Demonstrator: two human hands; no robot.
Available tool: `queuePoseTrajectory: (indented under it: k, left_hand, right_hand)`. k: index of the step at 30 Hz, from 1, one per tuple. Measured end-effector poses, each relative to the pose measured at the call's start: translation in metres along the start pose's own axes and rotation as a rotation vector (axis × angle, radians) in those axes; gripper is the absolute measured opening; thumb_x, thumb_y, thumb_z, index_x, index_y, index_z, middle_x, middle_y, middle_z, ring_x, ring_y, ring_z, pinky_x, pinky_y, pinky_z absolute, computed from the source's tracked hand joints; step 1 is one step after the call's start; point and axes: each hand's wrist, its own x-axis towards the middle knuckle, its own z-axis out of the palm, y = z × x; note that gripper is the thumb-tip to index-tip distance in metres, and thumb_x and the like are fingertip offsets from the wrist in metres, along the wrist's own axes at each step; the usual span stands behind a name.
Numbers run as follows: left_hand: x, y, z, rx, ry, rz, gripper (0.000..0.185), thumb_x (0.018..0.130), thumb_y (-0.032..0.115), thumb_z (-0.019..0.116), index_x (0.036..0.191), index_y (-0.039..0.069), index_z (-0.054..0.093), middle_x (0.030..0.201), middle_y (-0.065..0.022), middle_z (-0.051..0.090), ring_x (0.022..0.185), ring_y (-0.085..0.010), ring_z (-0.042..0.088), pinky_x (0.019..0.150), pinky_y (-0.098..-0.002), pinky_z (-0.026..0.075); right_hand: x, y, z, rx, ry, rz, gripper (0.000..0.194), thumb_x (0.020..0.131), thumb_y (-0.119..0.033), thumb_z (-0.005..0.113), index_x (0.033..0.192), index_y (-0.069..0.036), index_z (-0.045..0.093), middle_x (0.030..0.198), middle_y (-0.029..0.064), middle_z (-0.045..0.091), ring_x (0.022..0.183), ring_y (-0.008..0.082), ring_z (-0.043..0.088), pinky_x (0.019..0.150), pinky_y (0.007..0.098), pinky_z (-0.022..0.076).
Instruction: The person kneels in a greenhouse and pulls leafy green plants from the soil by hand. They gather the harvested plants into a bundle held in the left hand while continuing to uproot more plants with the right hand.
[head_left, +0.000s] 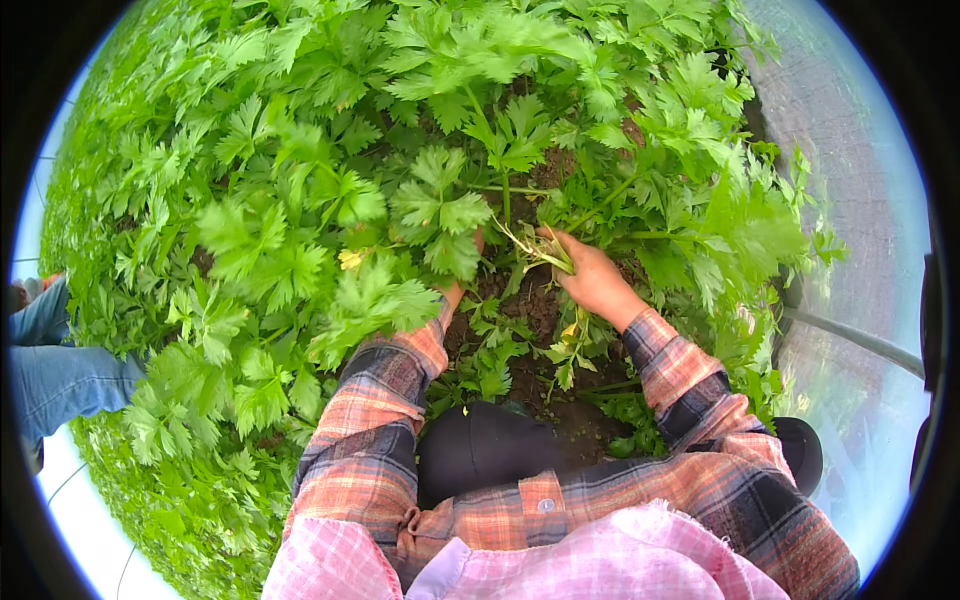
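My right hand (594, 279) is closed around a small bundle of pale, thin plant stalks (541, 252). Their bare ends point up and left, while a few green and yellowing leaves (574, 346) hang below the palm. My left hand (452, 292) reaches in among celery-like plants (442, 202). Leaves cover most of it, so its fingers and anything in them are hidden. Between the two hands shows brown soil (534, 307) with low leafy shoots (495, 352).
Dense leafy plants (225, 225) spread ahead and to the left. A clear plastic sheet wall (832, 187) with a grey pole (855, 341) rises on the right. Another person's jeans-clad leg (67, 386) is at the far left. My dark-clothed knee (487, 450) rests close to the soil.
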Motion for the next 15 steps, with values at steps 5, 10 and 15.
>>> queuePoseTrajectory:
  k: [5,10,15]
  left_hand:
    - [-0.02,-0.008,-0.01,-0.252,0.197,-0.106,0.022,0.087,0.019,0.056,0.079,0.006,0.07,0.078,-0.0164,0.069,0.072,-0.0331,0.067,0.064,-0.0423,0.052]
    - [-0.025,-0.031,-0.049,0.213,-0.508,-0.082,0.018,0.078,0.01,0.056,0.086,0.008,0.072,0.092,-0.0154,0.069,0.087,-0.033,0.067,0.073,-0.0431,0.053]
    - [-0.033,-0.027,-0.061,0.24,-0.252,0.282,0.022,0.085,0.01,0.053,0.098,0.01,0.07,0.115,-0.0096,0.061,0.104,-0.0292,0.059,0.087,-0.0415,0.049]
  right_hand:
    - [0.0,0.002,0.0,-0.017,0.004,0.038,0.064,0.082,-0.004,0.056,0.142,-0.015,0.038,0.114,0.0205,0.063,0.101,0.0345,0.063,0.09,0.0398,0.0495]
    - [0.0,0.001,-0.001,0.015,-0.024,0.102,0.064,0.082,-0.005,0.055,0.143,-0.016,0.038,0.114,0.0199,0.063,0.1,0.0339,0.063,0.089,0.0396,0.0498]
    - [0.002,0.0,0.001,-0.009,0.022,0.012,0.063,0.081,-0.005,0.057,0.141,-0.016,0.04,0.114,0.0203,0.063,0.101,0.0356,0.063,0.088,0.0409,0.0494]
